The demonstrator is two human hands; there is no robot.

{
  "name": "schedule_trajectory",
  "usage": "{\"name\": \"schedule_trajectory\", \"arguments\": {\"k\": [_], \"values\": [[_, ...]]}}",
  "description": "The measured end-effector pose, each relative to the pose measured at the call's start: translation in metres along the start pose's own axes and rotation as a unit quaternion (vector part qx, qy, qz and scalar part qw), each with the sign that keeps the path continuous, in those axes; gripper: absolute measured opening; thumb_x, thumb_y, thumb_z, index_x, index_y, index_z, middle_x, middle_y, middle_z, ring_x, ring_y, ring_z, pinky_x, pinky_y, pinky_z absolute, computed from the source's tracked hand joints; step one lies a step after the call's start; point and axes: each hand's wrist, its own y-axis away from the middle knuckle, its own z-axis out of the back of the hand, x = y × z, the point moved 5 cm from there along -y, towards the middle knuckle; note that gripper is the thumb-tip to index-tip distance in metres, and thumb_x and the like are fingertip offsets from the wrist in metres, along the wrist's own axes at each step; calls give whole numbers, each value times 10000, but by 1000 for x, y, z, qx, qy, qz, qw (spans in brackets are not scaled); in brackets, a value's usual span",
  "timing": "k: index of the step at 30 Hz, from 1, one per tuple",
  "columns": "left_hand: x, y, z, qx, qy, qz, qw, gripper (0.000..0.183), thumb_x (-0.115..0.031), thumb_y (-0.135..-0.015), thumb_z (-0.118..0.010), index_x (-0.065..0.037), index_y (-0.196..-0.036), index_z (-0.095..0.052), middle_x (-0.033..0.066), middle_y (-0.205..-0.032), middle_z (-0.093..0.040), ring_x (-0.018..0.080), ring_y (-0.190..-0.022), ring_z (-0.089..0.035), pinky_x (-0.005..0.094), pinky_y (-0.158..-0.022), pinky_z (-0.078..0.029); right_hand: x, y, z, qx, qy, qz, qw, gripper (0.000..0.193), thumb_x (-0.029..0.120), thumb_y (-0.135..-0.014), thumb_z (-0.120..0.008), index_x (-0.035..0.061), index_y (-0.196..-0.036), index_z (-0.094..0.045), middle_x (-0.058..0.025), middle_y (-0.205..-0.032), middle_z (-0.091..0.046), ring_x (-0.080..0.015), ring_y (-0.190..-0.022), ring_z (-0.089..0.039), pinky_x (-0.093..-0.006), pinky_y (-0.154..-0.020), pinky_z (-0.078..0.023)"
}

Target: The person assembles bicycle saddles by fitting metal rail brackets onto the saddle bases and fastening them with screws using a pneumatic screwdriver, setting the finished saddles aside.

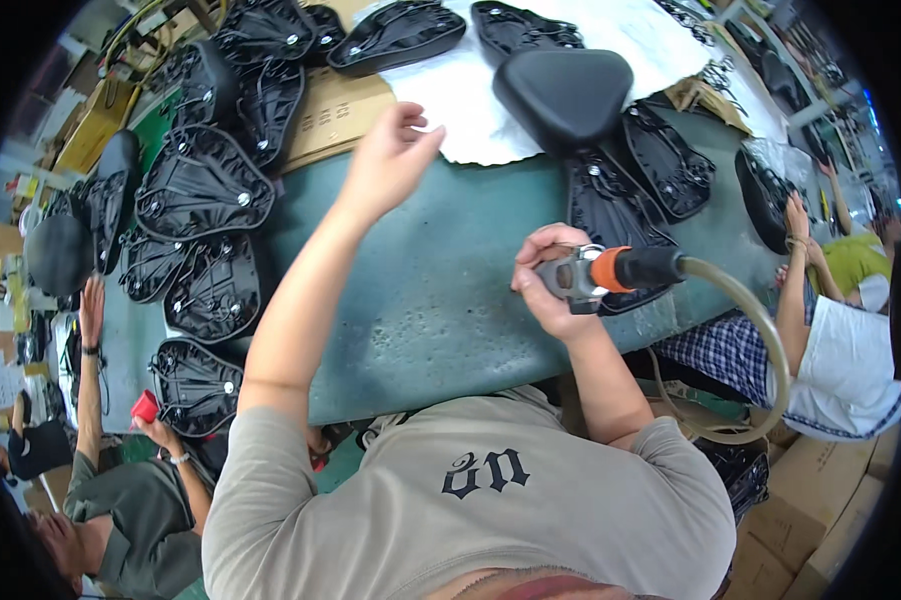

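Holding orange-collared tool [602, 268] in right grip [552, 304]

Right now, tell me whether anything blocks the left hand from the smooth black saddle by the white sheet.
Nothing visible stands between the left hand and the smooth saddle; only the white sheet shows there.

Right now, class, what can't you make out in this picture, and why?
In the head view:
Tool: held end covered by the right hand.
Smooth seat: underside turned away from the camera.
Seat beneath the tool: partly hidden by it.
Co-worker in dark shirt: cut off by the lower edge.
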Motion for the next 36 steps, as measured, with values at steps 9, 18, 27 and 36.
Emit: {"name": "schedule_trajectory", "arguments": {"k": [9, 18, 27, 36], "values": [[3, -70, -163, 39, 367, 334, 868, 742, -383, -877, -811, 102, -1356, -518, 226, -1280, -642, 310, -1142, -651, 426, -1001, -521, 16, 9, 0, -21, 2, 21, 1000, 370, -59, -829, -735, 50, -1139, -563, -52, -985, -612, -104, -813, -633, -263, -719, -531], [-104, 43, -30, -67, -227, -200, 951, 525, -233, -677, -869, 6, -1044, -578, 211, -939, -605, 425, -874, -610, 483, -773, -512, 15, 14, 5, -22, 15, 28, 999, 373, -57, -837, -739, 39, -1155, -569, -79, -1009, -637, -128, -854, -660, -279, -744, -552], [-67, 279, -9, 177, -332, -349, 858, 138, -134, -782, -695, -102, -899, -629, 21, -784, -553, 183, -707, -565, 334, -614, -452, 8, -25, -6, 4, -27, -60, 998, 303, -104, -875, -604, -21, -1150, -508, -155, -1015, -647, -157, -698, -660, -300, -625, -554], [-62, 205, 48, 12, -139, -143, 980, 337, -171, -776, -810, -46, -1064, -688, 127, -1176, -652, 362, -1110, -596, 446, -959, -490, 44, -89, -110, 127, -151, 57, 979, 321, -30, -934, -606, -28, -1241, -512, -154, -956, -629, -173, -665, -632, -329, -620, -544]]}}
